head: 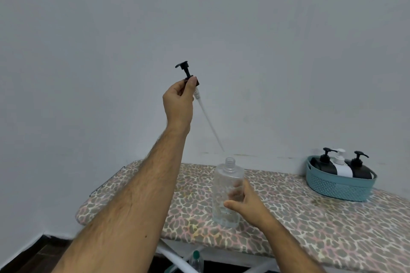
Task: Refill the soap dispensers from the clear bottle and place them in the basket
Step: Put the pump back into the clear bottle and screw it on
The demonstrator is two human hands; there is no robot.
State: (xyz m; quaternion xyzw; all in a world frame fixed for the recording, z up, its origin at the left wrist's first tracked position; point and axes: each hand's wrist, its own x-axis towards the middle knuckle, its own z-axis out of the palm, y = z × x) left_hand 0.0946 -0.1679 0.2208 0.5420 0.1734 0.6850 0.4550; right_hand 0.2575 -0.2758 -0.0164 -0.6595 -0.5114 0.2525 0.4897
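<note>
While the left hand (178, 97) pinches the pump (188, 75), the right hand (245, 203) grips the clear bottle (226, 186) near the basket (339, 186).

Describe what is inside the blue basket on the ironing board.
The blue basket holds three pump dispensers: a black one, a white one and another black one. Their lower bodies and the basket floor are hidden by its wall.
</note>
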